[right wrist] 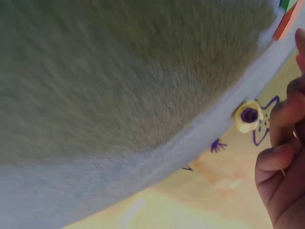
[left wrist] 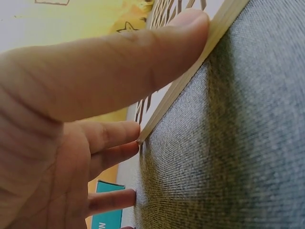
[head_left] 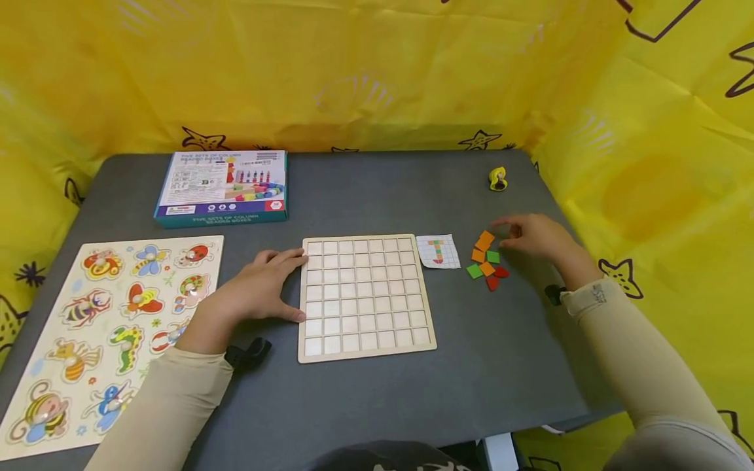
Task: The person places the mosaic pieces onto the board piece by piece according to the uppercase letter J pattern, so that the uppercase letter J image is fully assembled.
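A wooden grid board with rows of pale squares lies flat in the middle of the table. My left hand rests at its left side, the thumb and the spread fingertips touching the edge. To the right of a small pattern card, several orange, green and red tiles lie in a loose cluster. Just right of those tiles hovers my right hand, its index finger reaching left and the other fingers loosely bent. Nothing shows in its grasp.
A wooden insect puzzle lies at the left, partly covered by the left arm. Behind it sits a flat bead-set box. A small yellow object stands at the back right. Yellow cloth hangs around the table.
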Demonstrator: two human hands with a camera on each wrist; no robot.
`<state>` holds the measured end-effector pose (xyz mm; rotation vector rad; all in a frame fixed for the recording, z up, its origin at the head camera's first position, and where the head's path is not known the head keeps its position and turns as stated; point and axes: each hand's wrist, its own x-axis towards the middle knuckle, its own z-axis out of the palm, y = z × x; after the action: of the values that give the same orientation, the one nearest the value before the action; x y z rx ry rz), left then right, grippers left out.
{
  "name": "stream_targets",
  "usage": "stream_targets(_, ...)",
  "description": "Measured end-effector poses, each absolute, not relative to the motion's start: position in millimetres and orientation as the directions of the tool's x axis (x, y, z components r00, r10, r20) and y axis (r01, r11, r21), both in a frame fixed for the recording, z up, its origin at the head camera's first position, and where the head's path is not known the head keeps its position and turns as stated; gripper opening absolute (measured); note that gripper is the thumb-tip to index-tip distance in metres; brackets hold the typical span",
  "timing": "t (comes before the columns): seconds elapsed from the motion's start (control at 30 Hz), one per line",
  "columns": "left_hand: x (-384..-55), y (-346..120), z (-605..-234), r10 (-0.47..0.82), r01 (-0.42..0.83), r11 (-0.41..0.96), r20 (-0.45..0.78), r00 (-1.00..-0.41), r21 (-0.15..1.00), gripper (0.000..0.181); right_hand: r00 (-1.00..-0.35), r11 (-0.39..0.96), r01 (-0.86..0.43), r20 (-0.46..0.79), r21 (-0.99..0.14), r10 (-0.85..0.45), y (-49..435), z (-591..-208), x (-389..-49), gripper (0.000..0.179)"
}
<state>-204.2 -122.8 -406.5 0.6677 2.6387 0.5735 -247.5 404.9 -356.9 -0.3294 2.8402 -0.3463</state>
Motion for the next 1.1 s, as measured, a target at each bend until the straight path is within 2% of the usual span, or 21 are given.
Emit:
stream_targets(0.1, -204, -123, -406, 0.514, 0.368, 0.804, -0.233, -0.826, 0.467, 0.112, -0.916, 0.929, -0.242, -0.251, -0.279, -0.314, 405, -359, -258, 0.044)
stream_targets(0.23, -202, -125, -409, 0.508, 0.361, 0.807, -0.238, -0.828, 0.468, 0.112, -0.892, 0.915, -0.280, -0.274, -0.289, -0.360, 407, -368, -267, 0.037)
stream_targets(0.63, -203, -124, -404, 0.509, 0.373, 0.807, -0.220, -0.832, 0.459, 0.110, -0.953, 0.945, -0.183, -0.187, -0.271, -0.238, 411, -364, -258, 0.036)
stream_targets(0.73, -203, -125, -404, 0.510, 0.378, 0.810, -0.220, -0.832, 0.448, 0.110, -0.954, 0.942, -0.204, -0.162, -0.266, -0.252, 385, -358, -256, 0.036)
stream_targets(0.8, -202, -125, -405, 0.508, 0.378, 0.814, -0.224, -0.832, 0.441, 0.110, -0.938, 0.930, -0.271, -0.150, -0.248, -0.313, 356, -356, -256, 0.034)
stream_targets(0.97, -201, -123, -408, 0.506, 0.381, 0.817, -0.219, -0.834, 0.432, 0.110, -0.826, 0.825, -0.520, -0.114, -0.223, -0.552, 263, -363, -261, 0.027)
stream_targets(1.1, -201, -121, -408, 0.503, 0.387, 0.819, -0.205, -0.840, 0.424, 0.109, -0.752, 0.752, -0.605, -0.122, -0.262, -0.647, 197, -373, -267, 0.025)
